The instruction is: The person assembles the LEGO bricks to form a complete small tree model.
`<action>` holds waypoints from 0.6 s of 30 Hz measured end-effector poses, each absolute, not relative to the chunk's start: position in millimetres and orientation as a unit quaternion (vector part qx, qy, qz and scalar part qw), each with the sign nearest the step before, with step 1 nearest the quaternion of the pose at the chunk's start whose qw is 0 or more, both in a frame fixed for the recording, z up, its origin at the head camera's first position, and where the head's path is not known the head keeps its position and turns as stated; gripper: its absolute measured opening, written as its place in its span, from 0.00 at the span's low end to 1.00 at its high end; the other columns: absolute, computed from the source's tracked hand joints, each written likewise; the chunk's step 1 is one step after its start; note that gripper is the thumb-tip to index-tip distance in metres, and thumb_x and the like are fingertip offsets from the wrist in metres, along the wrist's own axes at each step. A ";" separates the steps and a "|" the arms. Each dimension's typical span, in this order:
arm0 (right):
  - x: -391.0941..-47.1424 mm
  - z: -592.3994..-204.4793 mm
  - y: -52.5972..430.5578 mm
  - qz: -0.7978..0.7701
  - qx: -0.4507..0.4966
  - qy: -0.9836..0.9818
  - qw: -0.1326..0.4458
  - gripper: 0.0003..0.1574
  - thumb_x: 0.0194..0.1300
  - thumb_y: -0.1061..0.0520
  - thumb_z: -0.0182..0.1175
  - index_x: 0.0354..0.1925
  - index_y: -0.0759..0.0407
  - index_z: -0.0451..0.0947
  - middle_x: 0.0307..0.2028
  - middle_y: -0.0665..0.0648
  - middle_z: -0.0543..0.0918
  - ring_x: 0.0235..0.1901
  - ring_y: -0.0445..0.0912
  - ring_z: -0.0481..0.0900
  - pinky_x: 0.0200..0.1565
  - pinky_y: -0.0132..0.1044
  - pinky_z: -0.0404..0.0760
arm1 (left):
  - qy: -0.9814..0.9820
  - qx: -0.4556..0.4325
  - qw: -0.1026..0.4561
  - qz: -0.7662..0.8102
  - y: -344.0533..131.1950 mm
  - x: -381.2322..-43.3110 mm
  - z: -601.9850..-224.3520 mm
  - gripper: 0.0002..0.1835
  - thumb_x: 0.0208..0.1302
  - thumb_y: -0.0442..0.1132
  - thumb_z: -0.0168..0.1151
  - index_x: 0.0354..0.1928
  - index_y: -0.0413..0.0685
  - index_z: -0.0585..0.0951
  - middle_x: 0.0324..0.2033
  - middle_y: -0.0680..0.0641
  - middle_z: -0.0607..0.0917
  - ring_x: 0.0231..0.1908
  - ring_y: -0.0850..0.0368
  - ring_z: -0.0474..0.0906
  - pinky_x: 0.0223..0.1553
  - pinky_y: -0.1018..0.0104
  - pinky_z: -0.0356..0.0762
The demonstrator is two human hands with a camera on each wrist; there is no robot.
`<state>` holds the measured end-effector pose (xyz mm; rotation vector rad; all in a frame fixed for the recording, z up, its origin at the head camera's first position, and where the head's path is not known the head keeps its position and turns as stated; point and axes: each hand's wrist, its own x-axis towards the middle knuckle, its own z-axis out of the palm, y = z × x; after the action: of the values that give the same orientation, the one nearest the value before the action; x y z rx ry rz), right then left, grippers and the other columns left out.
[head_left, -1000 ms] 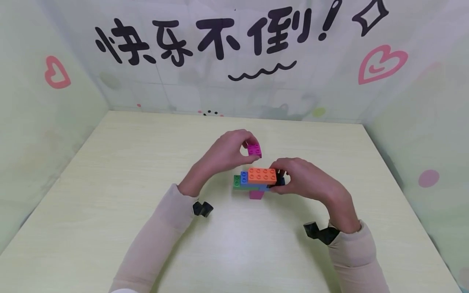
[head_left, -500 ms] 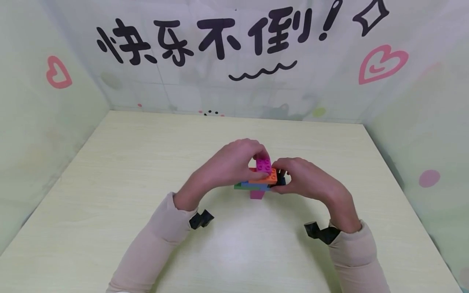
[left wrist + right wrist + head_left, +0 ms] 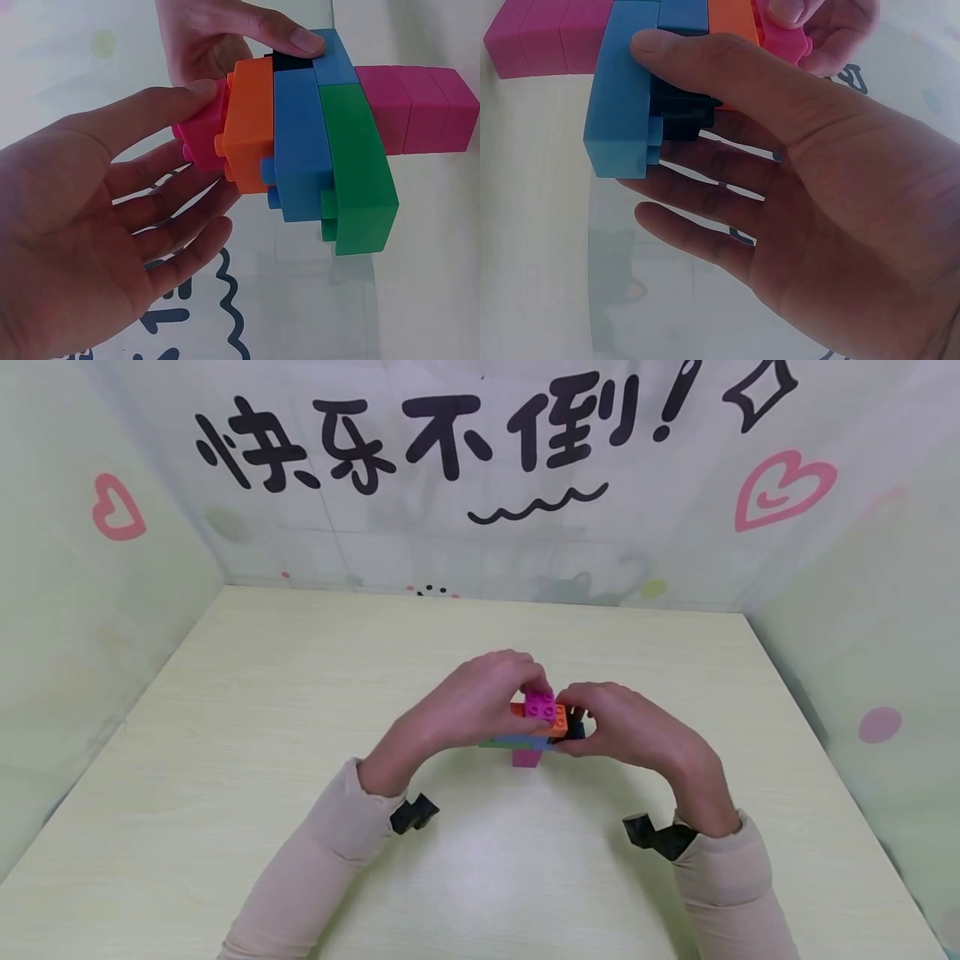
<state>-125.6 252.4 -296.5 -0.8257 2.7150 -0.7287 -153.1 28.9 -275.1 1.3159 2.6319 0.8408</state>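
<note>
In the head view my left hand (image 3: 480, 703) pinches a small magenta brick (image 3: 540, 707) on top of an orange brick (image 3: 251, 124). Below the orange one, the left wrist view has a blue brick (image 3: 301, 150) and a green brick (image 3: 365, 176), stepped outward. Several magenta bricks (image 3: 416, 111) form a narrow column as the base. My right hand (image 3: 637, 725) holds the build's right side. Its thumb presses a lighter blue brick (image 3: 619, 97), next to a black brick (image 3: 681, 116). The left hand's palm and fingers partly hide the build in the head view.
The build stands on a pale wood-grain table (image 3: 480, 877). Behind it hangs a printed backdrop (image 3: 420, 543) with large dark characters, and similar panels flank both sides. Black wrist mounts (image 3: 414, 813) stick out from both sleeves.
My left hand has brought the magenta brick down and rightward from above the build onto the orange brick. During the last half second it sank slightly further. The right hand has stayed in place.
</note>
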 end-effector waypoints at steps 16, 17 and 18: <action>-126.2 -296.7 253.5 -0.251 -0.294 0.917 0.095 0.14 0.55 0.53 0.75 0.36 0.47 0.78 0.30 0.42 0.79 0.33 0.42 0.77 0.37 0.37 0.77 | 0.874 0.419 0.043 0.244 30.9 -148.0 -271.4 0.17 0.56 0.48 0.74 0.42 0.46 0.84 0.33 0.55 0.78 0.33 0.62 0.72 0.32 0.72 0.72; -125.9 -297.0 253.4 -0.251 -0.294 0.917 0.095 0.14 0.55 0.53 0.75 0.36 0.47 0.78 0.30 0.42 0.79 0.33 0.42 0.77 0.37 0.37 0.77 | 0.874 0.418 0.043 0.243 30.8 -147.7 -271.5 0.17 0.56 0.48 0.74 0.42 0.46 0.84 0.32 0.55 0.78 0.33 0.62 0.72 0.32 0.72 0.72; -125.4 -297.1 253.5 -0.252 -0.293 0.917 0.096 0.14 0.55 0.53 0.75 0.36 0.47 0.78 0.30 0.41 0.79 0.33 0.42 0.77 0.37 0.37 0.77 | 0.873 0.419 0.043 0.244 30.9 -147.7 -271.9 0.17 0.56 0.48 0.74 0.42 0.46 0.84 0.32 0.55 0.78 0.33 0.62 0.72 0.33 0.72 0.72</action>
<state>-125.4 253.5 -297.1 -0.8668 2.7178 -0.7464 -147.7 30.9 -271.9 1.2819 2.6712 0.7456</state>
